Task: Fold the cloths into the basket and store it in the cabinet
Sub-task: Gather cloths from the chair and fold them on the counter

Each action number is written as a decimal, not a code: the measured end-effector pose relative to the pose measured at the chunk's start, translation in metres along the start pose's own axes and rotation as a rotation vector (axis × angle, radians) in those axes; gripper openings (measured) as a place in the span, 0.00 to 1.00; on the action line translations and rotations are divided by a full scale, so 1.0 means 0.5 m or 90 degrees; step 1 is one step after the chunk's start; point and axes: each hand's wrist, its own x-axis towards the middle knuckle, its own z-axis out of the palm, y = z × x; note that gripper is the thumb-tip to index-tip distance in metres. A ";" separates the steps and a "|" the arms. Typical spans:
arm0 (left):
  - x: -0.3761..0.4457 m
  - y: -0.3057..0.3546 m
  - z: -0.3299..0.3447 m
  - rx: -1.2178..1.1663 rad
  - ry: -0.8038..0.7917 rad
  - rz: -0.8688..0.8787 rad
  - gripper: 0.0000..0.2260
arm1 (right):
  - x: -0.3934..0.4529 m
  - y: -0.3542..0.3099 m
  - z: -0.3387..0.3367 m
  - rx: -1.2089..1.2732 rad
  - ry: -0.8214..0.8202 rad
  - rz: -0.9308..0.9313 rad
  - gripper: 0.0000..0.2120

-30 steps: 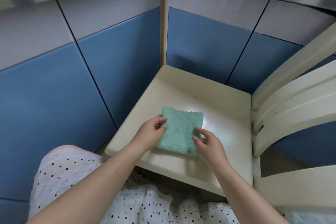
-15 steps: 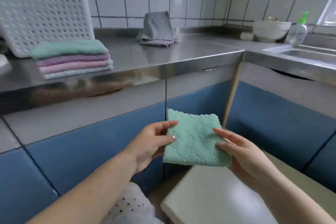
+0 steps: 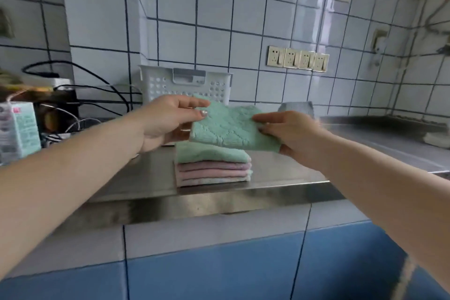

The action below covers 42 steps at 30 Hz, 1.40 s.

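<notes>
Head view: folded mint quilted cloth point(image 3: 233, 126) pinched at both sides by left hand point(image 3: 165, 122) and right hand point(image 3: 289, 136), above cloth stack point(image 3: 213, 165) near surface point(image 3: 280, 178) front edge.

Quilted terry green cloth point(image 3: 231, 126), glossy steel counter point(image 3: 280, 168), perforated plastic basket point(image 3: 158, 85)

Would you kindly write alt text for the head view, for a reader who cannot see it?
Left hand and right hand hold a folded green cloth above a stack of folded cloths on a steel counter. A white basket stands behind, against the tiled wall.
</notes>
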 end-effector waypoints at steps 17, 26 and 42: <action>0.108 -0.114 -0.064 0.151 0.012 -0.091 0.13 | 0.147 0.056 0.088 -0.229 -0.004 -0.019 0.11; 0.101 -0.133 -0.083 0.291 0.004 -0.094 0.14 | 0.157 0.068 0.090 -0.263 -0.050 0.004 0.10; 0.126 -0.146 0.006 0.786 -0.209 -0.044 0.23 | 0.159 0.072 0.138 -0.685 -0.310 -0.182 0.21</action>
